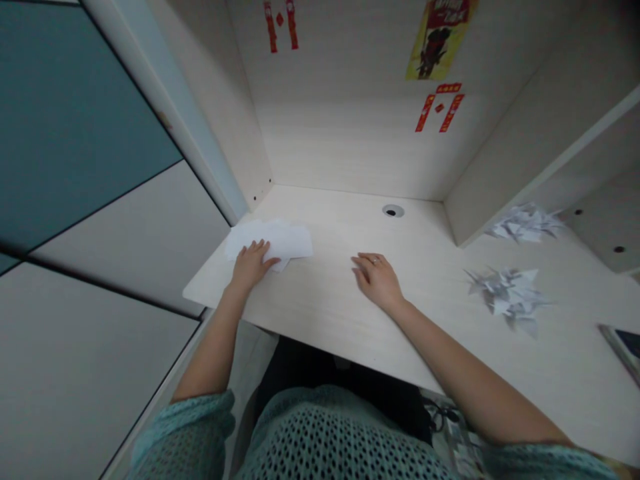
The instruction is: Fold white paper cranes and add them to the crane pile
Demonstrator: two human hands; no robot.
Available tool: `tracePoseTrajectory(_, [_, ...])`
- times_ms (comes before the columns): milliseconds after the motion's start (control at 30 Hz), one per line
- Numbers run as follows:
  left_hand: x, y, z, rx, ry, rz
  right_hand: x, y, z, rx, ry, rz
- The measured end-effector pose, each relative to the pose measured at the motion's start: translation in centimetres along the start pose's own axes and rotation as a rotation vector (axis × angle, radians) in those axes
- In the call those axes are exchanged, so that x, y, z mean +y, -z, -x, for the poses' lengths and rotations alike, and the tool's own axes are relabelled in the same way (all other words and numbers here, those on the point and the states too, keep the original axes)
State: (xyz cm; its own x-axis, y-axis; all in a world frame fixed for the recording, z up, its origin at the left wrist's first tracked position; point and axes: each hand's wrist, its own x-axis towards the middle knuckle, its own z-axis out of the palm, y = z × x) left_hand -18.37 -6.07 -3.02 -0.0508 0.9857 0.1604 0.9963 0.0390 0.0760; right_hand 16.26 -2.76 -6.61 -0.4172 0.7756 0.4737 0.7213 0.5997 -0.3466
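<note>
So the two hands are well apart, neither one clamped on anything. Left hand [254,262] is pressed down on a loose stack of white paper [293,237], fingers spread; the sheets fan out unevenly beyond the fingertips and poke out past the thumb. Right hand [377,277] is over a bare bit of the pale desk [320,293], fingers loosely bent with a gap to the thumb, nothing in it that I can see, just a ring [376,261] on one finger.

Off to the right of that hand there's a messy pile of spiky folded paper [513,293], and farther back, past an upright panel [530,147], a second heap of folded pieces [527,223]. Way out right, a dark-screened device [625,347] is cut off by the edge of my view, can't tell what exactly. Straight back from the right hand is a round cable hole [393,211], and above that, a yellow and red poster [440,40] plus some little red strips [453,112] on the back wall.
</note>
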Motion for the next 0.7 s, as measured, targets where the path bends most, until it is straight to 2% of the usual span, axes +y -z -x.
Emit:
tracePoseTrajectory(467, [0.0, 0.4, 0.2, -0.051, 0.034, 0.008, -0.2, 0.3, 0.1, -0.038, -0.01, 0.004])
tracePoseTrajectory(700, [1.1, 1.2, 0.7, -0.012, 0.048, -0.021, -0.5, 0.5, 0.0, -0.049, -0.013, 0.011])
